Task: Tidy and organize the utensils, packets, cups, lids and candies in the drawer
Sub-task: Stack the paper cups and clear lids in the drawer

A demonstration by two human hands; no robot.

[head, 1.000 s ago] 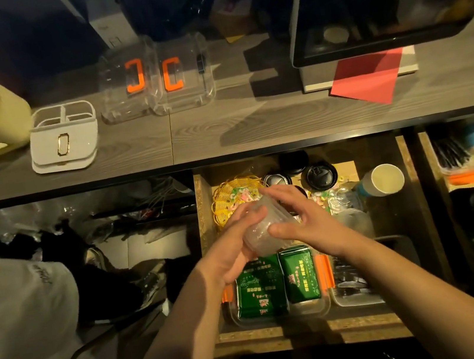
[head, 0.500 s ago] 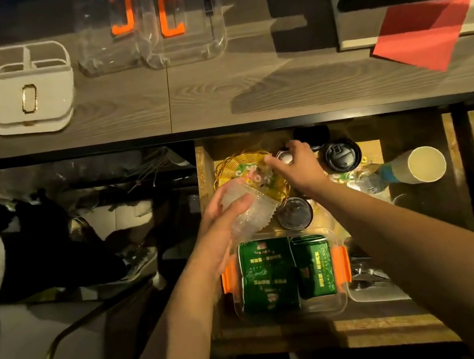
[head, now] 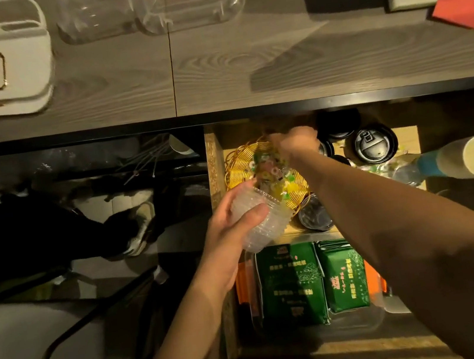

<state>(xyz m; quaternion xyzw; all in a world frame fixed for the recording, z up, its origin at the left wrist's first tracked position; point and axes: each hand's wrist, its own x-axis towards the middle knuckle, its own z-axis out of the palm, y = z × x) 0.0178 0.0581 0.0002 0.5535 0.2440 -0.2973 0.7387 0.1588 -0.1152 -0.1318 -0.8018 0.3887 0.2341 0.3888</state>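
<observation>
clear cups (head: 262, 220) gripped in left hand (head: 232, 236), right hand (head: 296, 142) beyond.

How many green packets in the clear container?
2 visible: green packet on the left and green packet on the right, side by side in the clear container; more may lie beneath.

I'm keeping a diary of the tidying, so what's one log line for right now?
left hand: holds stack of clear cups | right hand: at far rim of gold basket, grip unclear | candies: in basket
</observation>
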